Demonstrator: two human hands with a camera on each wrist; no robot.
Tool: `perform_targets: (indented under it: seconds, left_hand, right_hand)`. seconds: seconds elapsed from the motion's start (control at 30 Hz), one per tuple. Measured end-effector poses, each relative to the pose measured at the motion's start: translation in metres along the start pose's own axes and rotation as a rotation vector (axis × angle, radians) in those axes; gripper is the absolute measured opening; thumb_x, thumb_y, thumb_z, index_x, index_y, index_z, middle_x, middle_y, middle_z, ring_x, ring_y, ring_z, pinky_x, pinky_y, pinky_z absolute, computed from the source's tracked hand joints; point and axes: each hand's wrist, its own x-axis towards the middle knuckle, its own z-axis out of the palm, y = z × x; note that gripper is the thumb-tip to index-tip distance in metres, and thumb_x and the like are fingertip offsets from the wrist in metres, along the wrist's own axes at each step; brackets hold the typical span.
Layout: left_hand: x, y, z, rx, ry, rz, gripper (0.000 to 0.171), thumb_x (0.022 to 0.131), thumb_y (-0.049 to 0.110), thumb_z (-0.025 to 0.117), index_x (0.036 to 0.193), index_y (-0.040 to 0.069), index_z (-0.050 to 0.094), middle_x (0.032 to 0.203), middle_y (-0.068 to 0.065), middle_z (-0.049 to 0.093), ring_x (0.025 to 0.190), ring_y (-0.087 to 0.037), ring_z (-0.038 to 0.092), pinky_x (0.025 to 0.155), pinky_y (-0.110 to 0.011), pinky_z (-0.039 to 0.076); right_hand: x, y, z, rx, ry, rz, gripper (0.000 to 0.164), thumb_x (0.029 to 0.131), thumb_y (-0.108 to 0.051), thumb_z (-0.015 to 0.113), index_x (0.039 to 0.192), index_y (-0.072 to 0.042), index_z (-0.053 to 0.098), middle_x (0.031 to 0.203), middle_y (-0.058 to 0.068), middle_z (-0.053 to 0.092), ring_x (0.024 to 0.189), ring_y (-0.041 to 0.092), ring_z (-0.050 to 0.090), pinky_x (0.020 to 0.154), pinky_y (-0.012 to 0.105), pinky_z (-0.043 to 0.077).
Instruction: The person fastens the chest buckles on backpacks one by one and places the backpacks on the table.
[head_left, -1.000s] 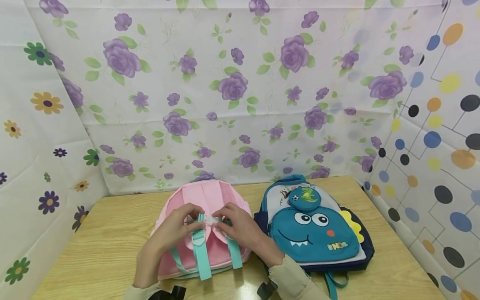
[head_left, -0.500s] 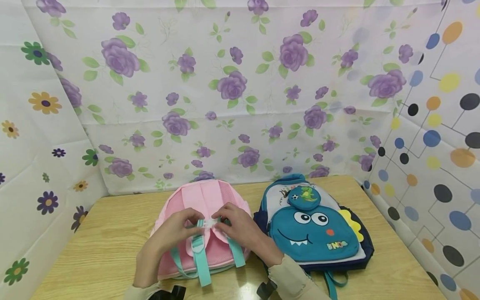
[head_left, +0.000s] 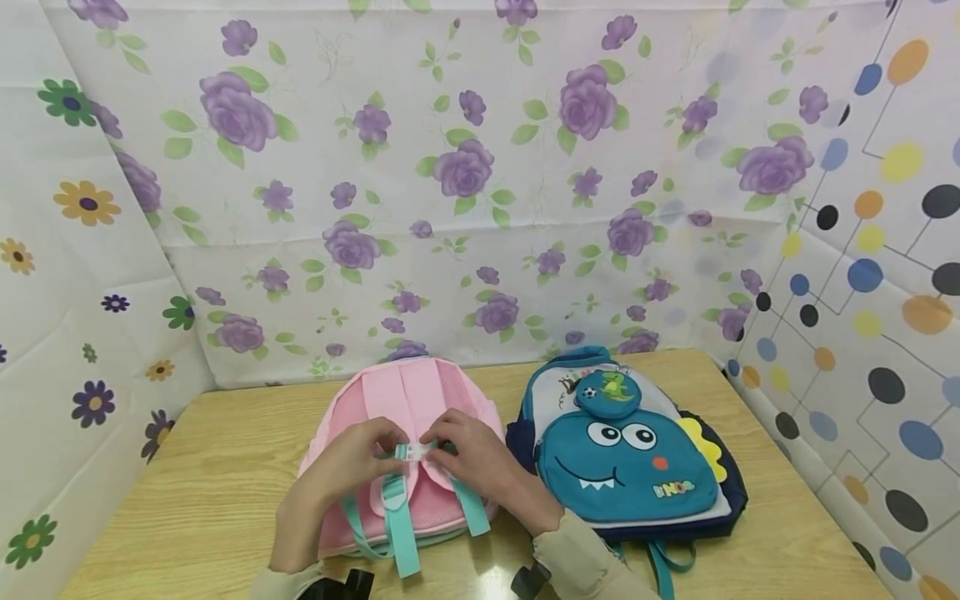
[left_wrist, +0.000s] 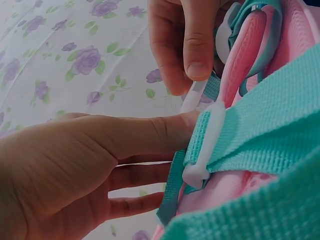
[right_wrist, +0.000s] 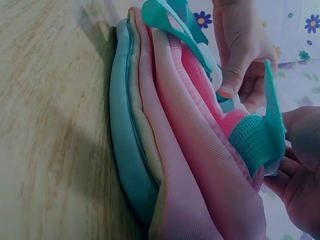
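A pink backpack (head_left: 405,387) lies back side up on the table, its teal straps (head_left: 402,533) hanging toward the front. Over its middle, a white plastic side-release buckle (head_left: 414,452) spans the gap between the two hands, its halves meeting end to end. My left hand (head_left: 352,457) pinches the buckle's left half and teal webbing between thumb and fingers. From the other side, my right hand (head_left: 472,454) pinches the right half, mostly covered by its fingers. In the left wrist view, a white strap adjuster (left_wrist: 205,150) sits close by the left thumb.
To the right lies a blue dinosaur backpack (head_left: 630,467) with a round pouch (head_left: 609,395) on its front. Its teal strap (head_left: 663,567) trails toward the front edge. The wooden table (head_left: 210,492) is bounded by a floral cloth (head_left: 465,267) behind and patterned cloths on both sides.
Both hands stay at the buckle. It has turned more into view between the fingertips, and its halves have come closer together. The left hanging strap has swung slightly.
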Motion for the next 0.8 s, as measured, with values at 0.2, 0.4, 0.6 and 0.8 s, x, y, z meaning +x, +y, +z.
perform_targets:
  seconds: [0.2, 0.4, 0.6, 0.8]
  left_hand:
    - [0.0005, 0.0011, 0.0002, 0.020, -0.003, -0.006, 0.024, 0.079, 0.019, 0.083, 0.099, 0.014, 0.070, 0.087, 0.008, 0.068, 0.085, -0.010, 0.063, 0.079, -0.030, 0.052]
    - [0.0009, 0.0009, 0.0008, 0.023, -0.014, -0.017, 0.024, 0.078, 0.018, 0.084, 0.098, 0.014, 0.071, 0.084, 0.008, 0.068, 0.081, -0.007, 0.062, 0.075, -0.026, 0.051]
    - [0.0018, 0.0004, 0.0017, 0.021, -0.022, -0.001, 0.025, 0.077, 0.018, 0.085, 0.097, 0.012, 0.071, 0.083, 0.008, 0.068, 0.079, -0.006, 0.062, 0.072, -0.024, 0.051]
    - [0.0021, 0.0009, 0.0020, 0.010, -0.018, -0.007, 0.025, 0.078, 0.017, 0.085, 0.098, 0.011, 0.072, 0.084, 0.006, 0.069, 0.078, -0.007, 0.062, 0.071, -0.023, 0.051]
  right_hand:
    - [0.0001, -0.0006, 0.0020, -0.023, 0.012, 0.003, 0.016, 0.092, -0.019, 0.072, 0.107, -0.016, 0.075, 0.104, -0.003, 0.065, 0.090, 0.004, 0.062, 0.081, 0.015, 0.051]
    - [0.0000, -0.0012, 0.0035, -0.038, 0.017, 0.000, 0.015, 0.091, -0.018, 0.073, 0.106, -0.016, 0.075, 0.103, -0.004, 0.066, 0.089, 0.003, 0.063, 0.081, 0.015, 0.051]
    - [0.0000, -0.0010, 0.0055, -0.043, 0.024, 0.002, 0.015, 0.090, -0.018, 0.074, 0.105, -0.016, 0.076, 0.102, -0.004, 0.066, 0.089, 0.003, 0.063, 0.081, 0.015, 0.051]
    - [-0.0006, -0.0007, 0.0070, -0.030, 0.032, 0.019, 0.015, 0.089, -0.017, 0.075, 0.104, -0.016, 0.076, 0.101, -0.004, 0.066, 0.089, 0.003, 0.063, 0.080, 0.014, 0.051]
